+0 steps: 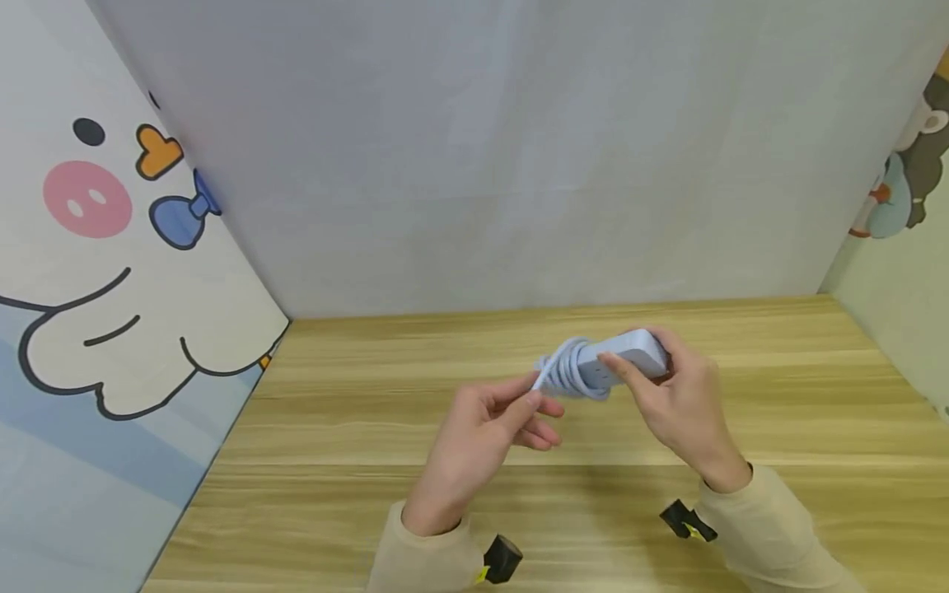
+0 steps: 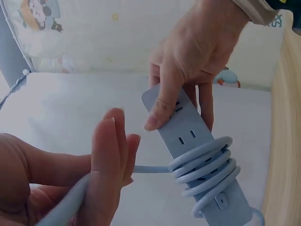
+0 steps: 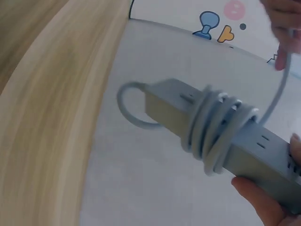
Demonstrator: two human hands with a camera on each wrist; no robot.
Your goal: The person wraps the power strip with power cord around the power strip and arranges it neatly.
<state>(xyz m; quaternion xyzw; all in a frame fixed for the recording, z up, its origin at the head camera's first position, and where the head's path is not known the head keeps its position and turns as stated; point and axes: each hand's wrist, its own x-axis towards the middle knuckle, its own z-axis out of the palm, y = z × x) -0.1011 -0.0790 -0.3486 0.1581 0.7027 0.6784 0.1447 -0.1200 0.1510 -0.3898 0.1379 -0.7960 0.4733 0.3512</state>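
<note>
The left hand (image 1: 478,445) pinches the cord (image 1: 569,368) between thumb and finger, just left of the power strip (image 1: 628,343) it is wound round, held above the table (image 1: 356,412) short of its back edge, long axis roughly sideways, right end gripped by the nearer right hand (image 1: 685,403).

The head view is bright, with soft light and a faint shadow on the yellow-brown, wood-grained counter (image 1: 334,461). Both wrist views are dimmer and bluish. In the right one, the counter's edge bends and the bare left hand (image 3: 284,23) looks a bit blurry.
</note>
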